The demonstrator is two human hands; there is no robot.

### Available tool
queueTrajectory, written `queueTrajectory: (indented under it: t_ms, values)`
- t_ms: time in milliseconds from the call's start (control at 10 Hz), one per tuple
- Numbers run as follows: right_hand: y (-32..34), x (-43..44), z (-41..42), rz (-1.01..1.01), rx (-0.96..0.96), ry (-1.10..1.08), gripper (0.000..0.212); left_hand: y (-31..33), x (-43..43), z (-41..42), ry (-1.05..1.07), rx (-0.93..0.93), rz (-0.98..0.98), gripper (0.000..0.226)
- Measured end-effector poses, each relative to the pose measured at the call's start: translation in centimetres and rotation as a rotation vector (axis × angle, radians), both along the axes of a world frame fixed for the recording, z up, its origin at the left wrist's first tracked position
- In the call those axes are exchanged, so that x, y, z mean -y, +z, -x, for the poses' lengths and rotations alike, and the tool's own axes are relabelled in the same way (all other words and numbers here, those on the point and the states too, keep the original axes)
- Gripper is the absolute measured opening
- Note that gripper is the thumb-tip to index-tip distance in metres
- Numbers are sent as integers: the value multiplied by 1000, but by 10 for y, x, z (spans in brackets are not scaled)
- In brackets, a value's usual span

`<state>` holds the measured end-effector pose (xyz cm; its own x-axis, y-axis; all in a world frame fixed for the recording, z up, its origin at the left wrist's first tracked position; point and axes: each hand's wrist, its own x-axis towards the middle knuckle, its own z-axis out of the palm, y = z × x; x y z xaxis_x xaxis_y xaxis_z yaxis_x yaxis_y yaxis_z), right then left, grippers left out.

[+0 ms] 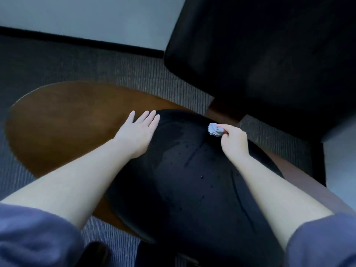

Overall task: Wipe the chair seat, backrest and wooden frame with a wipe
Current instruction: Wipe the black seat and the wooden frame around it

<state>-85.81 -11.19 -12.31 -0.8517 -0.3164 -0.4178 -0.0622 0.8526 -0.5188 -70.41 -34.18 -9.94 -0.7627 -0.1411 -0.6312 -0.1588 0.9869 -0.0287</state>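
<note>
Head view | right hand (pixel 234 143) grip: fingers pinched on crumpled pale wipe (pixel 215 130), which touches the far edge of the rounded black padded cushion (pixel 192 180) | left hand (pixel 137 132): fingers straight, flat on cushion's left rim beside curved brown wooden shell (pixel 63 120) | cushion's long axis runs from wipe toward the person; most of its surface lies nearer and left of the grip | judged next: stroke drawn inward

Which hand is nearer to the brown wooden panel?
Left. The left hand lies flat at the edge of the black cushion, beside the wooden panel; the right hand holds the wipe across the cushion.
</note>
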Motion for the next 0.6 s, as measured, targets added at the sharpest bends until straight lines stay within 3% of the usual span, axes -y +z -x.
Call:
queueTrajectory:
  t_ms: [200, 300, 400, 500, 600]
  values:
    - [-38, -4, 52, -155, -134, -169, 53, -48, 39, 67, -80, -21, -171, 60]
    - [-47, 2, 50, -235, 38, -185, 40, -67, 45, 64, -96, -64, -214, 55]
    - [-56, 39, 32, -304, 71, -83, 35, -75, 46, 54, -73, -168, -258, 54]
    - [-58, 94, -3, -137, 82, 134, 41, -82, 48, 51, -61, -193, -291, 53]
    - [-74, 90, -16, 52, 33, 303, 49, -81, 52, 51, -58, -192, -295, 63]
